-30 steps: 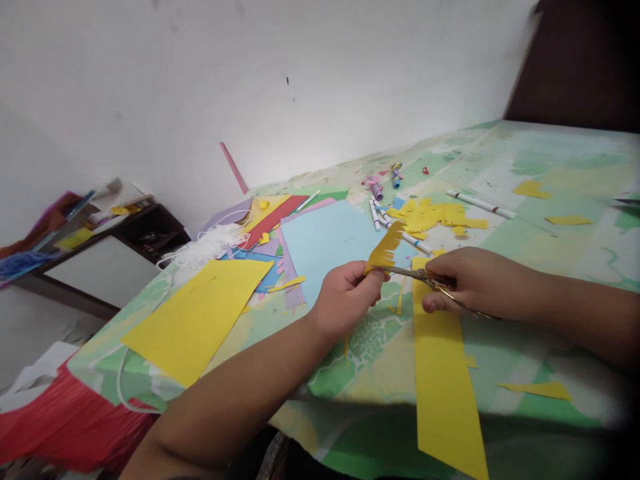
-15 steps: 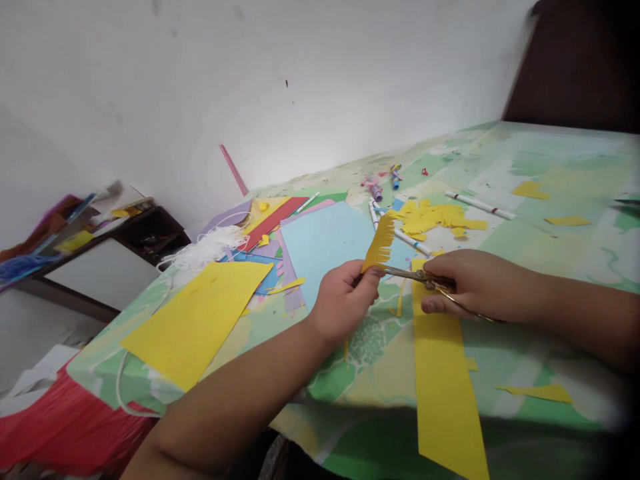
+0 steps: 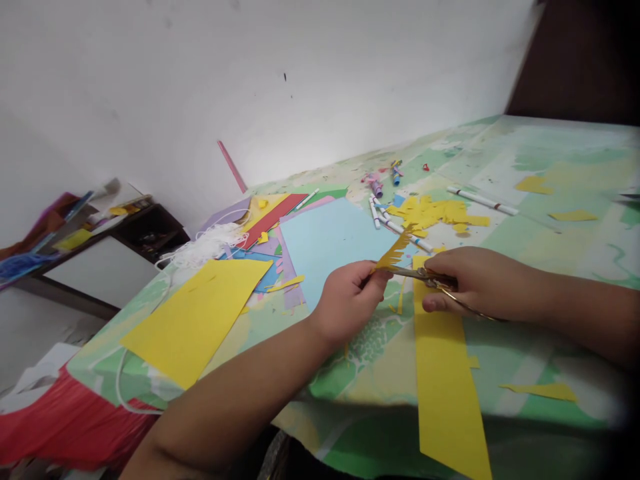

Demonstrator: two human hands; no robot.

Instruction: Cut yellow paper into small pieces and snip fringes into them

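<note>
**Fringed yellow strip point(image 3: 393, 255): judged light, flexible and prone to tearing**

Read on a clock centred at the left hand point(image 3: 349, 297), with twelve at the top of the view. Located just beside that hand, at two o'clock. Pinched at the lower end between left thumb and fingers, with the free end pointing up and away and slits along the three o'clock edge.

Gripped in the right hand point(image 3: 465, 277), at three o'clock: scissors point(image 3: 416, 273), with digits clamped about the handles and blades pointing to nine, reaching the pinched end. Unable to tell the blade gap.

Judged close to weightless, easily creased, not very slippery. Probably weakest at the slits; likely to bend or rip there under any tug. Best held flat by the solid, unslit band, well away from the thin teeth.

Noted nearby: long yellow piece point(image 3: 445, 373) at four o'clock, projecting past the near edge of the tablecloth point(image 3: 380, 373); yellow scraps point(image 3: 435, 213) at two, beyond the strip; light blue sheet point(image 3: 333, 237) at twelve; large yellow sheet point(image 3: 200, 317) at nine.
</note>
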